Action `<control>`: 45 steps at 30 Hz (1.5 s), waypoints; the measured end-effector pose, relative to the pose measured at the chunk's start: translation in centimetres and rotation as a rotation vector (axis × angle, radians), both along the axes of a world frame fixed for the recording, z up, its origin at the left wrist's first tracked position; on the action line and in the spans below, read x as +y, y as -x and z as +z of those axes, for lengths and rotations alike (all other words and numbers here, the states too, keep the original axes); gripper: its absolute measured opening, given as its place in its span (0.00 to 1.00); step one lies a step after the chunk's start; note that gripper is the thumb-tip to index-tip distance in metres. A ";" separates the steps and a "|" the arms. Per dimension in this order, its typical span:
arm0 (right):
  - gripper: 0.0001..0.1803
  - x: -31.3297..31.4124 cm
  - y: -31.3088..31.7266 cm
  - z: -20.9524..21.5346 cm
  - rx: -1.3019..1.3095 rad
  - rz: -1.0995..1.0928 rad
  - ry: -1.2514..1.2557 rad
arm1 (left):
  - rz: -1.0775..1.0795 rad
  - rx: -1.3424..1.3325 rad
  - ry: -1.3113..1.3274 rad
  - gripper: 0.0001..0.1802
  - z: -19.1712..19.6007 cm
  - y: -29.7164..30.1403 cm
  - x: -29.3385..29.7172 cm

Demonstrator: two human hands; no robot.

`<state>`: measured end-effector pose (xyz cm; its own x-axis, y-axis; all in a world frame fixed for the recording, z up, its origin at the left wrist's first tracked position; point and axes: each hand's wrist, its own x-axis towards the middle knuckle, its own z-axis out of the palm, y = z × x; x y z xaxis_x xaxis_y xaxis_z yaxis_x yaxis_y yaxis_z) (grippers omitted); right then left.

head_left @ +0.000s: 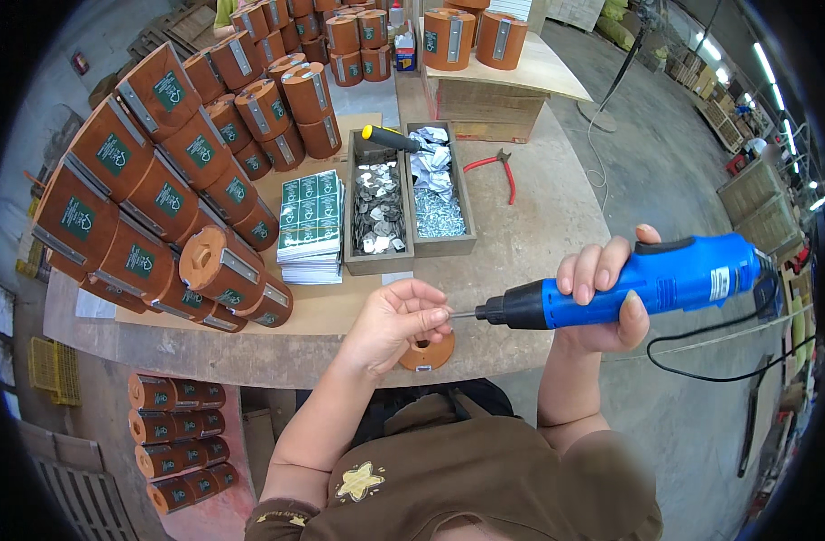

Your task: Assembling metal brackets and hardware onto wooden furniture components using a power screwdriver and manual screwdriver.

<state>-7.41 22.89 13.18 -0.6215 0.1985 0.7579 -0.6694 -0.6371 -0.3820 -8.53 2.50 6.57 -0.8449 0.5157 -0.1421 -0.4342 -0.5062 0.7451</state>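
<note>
In my right hand I hold a blue electric screwdriver with a black nose, level above the table's near edge and pointing left. A thin metal bit sticks out of its nose. My left hand pinches the bit's end between thumb and fingers; whether a small screw is in the pinch is hidden. Below the left fingertips, a round orange-brown wooden piece with a hole lies at the table edge, partly covered by that hand.
Many orange-brown wooden cylinders with green labels stand stacked at left. A label stack, a wooden tray of metal pieces and screws, a yellow-and-black screwdriver and red pliers lie beyond my hands. A cord hangs at right.
</note>
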 end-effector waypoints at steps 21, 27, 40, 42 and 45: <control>0.31 0.3 0.7 -1.1 -0.081 -0.006 0.110 | -0.037 0.016 0.142 0.17 0.6 0.1 -0.4; 0.32 0.0 0.3 -1.0 -0.058 -0.003 0.078 | -0.090 0.169 0.232 0.09 0.0 -0.7 -0.3; 0.33 0.6 -1.3 -0.6 0.073 0.009 0.001 | -0.056 0.091 0.187 0.07 -0.6 -2.4 1.5; 0.33 1.0 -1.5 -0.4 0.077 0.012 0.000 | -0.098 0.136 0.172 0.07 -0.4 -2.3 1.5; 0.34 1.3 -1.6 -0.4 0.083 0.030 0.014 | -0.136 0.381 0.225 0.09 0.4 -1.5 1.3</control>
<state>-5.83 24.23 12.80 -0.5622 0.1917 0.8044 -0.6791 -0.6622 -0.3168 -6.99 3.83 6.93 -0.7852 0.6176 0.0445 -0.1593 -0.2710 0.9493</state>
